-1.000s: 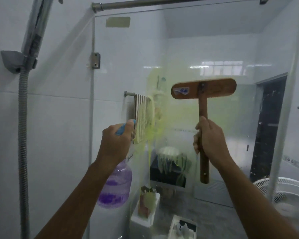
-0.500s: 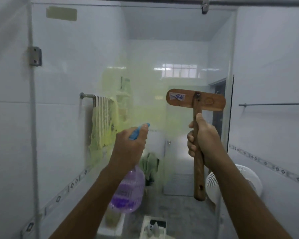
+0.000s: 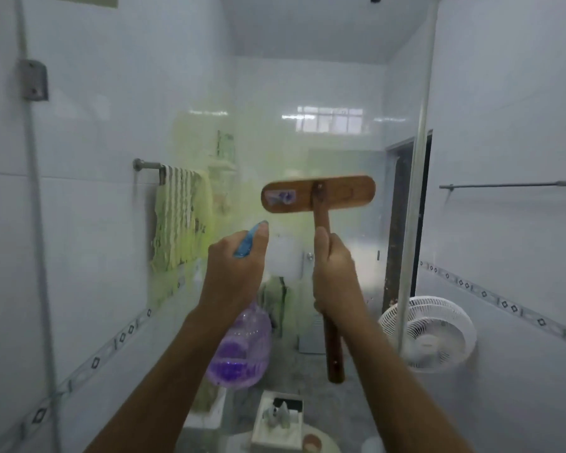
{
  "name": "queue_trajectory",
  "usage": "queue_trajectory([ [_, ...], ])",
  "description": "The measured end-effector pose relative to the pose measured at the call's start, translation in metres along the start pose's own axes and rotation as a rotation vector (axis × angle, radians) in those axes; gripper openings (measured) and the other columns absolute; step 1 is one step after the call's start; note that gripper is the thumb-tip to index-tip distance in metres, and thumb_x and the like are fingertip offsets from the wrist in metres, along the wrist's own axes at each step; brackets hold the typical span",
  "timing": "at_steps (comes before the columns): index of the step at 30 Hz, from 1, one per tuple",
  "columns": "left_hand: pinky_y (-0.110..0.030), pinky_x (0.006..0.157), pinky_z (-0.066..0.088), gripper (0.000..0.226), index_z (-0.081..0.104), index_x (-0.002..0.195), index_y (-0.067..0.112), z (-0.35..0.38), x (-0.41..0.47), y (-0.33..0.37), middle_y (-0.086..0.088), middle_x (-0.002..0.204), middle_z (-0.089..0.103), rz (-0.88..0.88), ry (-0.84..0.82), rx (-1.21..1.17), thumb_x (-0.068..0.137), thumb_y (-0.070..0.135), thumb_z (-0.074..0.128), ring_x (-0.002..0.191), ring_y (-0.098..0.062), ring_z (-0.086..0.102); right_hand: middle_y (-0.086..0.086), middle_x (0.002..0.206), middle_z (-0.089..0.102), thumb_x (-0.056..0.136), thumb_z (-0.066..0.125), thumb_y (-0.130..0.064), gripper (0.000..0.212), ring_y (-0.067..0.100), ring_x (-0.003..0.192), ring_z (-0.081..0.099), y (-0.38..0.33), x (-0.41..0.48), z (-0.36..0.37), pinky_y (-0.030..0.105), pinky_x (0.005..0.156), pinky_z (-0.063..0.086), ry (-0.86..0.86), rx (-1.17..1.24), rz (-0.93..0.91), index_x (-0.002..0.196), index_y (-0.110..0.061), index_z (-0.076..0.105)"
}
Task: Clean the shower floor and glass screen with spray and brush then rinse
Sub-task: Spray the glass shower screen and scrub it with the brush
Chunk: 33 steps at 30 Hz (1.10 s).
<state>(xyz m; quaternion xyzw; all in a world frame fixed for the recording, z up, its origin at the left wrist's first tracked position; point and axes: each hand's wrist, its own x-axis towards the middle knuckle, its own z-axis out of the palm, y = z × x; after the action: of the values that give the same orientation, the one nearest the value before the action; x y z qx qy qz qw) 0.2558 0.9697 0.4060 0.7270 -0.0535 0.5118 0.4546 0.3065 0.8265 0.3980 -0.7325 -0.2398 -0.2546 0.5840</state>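
The glass screen (image 3: 118, 132) fills the view in front of me, smeared with yellow-green foam through its middle. My left hand (image 3: 234, 273) grips a clear spray bottle (image 3: 239, 351) holding purple liquid, with a finger on its blue trigger head, and a white puff of mist hangs at the nozzle. My right hand (image 3: 335, 273) holds the handle of a wooden brush (image 3: 317, 194) upright, its flat head level and close to the glass above both hands.
A metal hinge (image 3: 33, 80) fixes the glass at the left. Behind the glass hang a striped towel on a rail (image 3: 180, 217) and small boxes (image 3: 278, 420) stand below. A white fan (image 3: 432, 335) sits low right; a wall rail (image 3: 510, 184) is at right.
The view has swung right across the glass. Both hands came closer together near the centre, and a fresh white puff of spray now shows at the bottle's nozzle.
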Motion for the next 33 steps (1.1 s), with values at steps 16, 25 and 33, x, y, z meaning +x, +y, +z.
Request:
queue_trajectory([
  [16, -0.05, 0.058, 0.056, 0.048, 0.066, 0.075, 0.0, -0.042, -0.097, -0.051, -0.019, 0.067, 0.065, -0.232, 0.079, 0.147, 0.102, 0.039, 0.053, 0.062, -0.033, 0.065, 0.004, 0.081, 0.06, 0.105, 0.029, -0.053, 0.044, 0.016, 0.068, 0.06, 0.036, -0.047, 0.037, 0.036, 0.062, 0.054, -0.103, 0.051, 0.078, 0.104, -0.019, 0.056],
  [25, -0.024, 0.048, 0.049, 0.043, 0.064, 0.071, 0.003, -0.053, -0.139, -0.07, -0.006, 0.058, 0.062, -0.296, 0.059, 0.189, 0.103, 0.03, 0.054, 0.05, -0.008, 0.059, 0.0, 0.077, 0.062, 0.103, 0.036, -0.047, 0.036, 0.0, 0.061, 0.06, 0.117, -0.188, 0.068, 0.014, 0.054, 0.046, -0.249, 0.074, 0.42, 0.096, -0.02, 0.058],
  [33, -0.018, 0.047, 0.049, 0.04, 0.066, 0.074, 0.002, -0.057, -0.142, -0.07, -0.002, 0.059, 0.063, -0.279, 0.068, 0.184, 0.103, 0.027, 0.055, 0.052, -0.009, 0.062, 0.0, 0.074, 0.056, 0.107, 0.032, -0.046, 0.039, 0.011, 0.06, 0.054, 0.046, -0.077, 0.07, 0.025, 0.051, 0.046, -0.119, 0.143, 0.114, 0.096, -0.017, 0.056],
])
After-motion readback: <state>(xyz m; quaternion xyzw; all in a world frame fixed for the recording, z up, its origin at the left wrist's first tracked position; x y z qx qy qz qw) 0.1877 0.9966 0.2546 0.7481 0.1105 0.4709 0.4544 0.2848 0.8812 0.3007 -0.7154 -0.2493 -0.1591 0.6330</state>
